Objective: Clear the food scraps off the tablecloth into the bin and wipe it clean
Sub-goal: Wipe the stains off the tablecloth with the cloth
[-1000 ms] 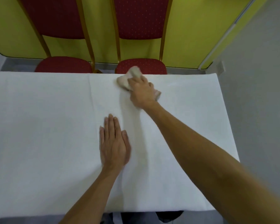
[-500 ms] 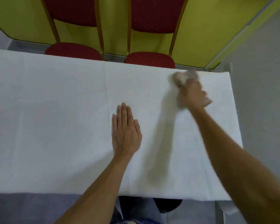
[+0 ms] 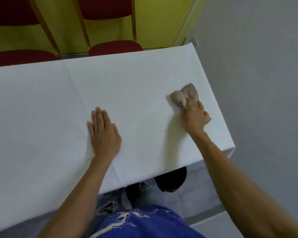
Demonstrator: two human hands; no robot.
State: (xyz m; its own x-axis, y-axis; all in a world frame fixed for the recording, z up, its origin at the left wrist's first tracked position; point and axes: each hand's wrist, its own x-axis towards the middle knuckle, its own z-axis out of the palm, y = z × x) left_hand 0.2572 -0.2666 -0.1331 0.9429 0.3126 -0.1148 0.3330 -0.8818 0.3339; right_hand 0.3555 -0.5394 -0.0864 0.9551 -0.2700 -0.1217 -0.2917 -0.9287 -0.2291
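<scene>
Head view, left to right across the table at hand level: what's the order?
Left hand flat on the tablecloth → right hand gripping the rag → grey wall past the table's right edge.

Prob. banquet/dining hall: white tablecloth (image 3: 144,79), red padded chairs (image 3: 115,47) w/ gold frames.

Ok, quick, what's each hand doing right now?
Left hand: open, flat on the tablecloth, holding nothing.
Right hand: closed on the cloth, pressing it to the tablecloth.
</scene>
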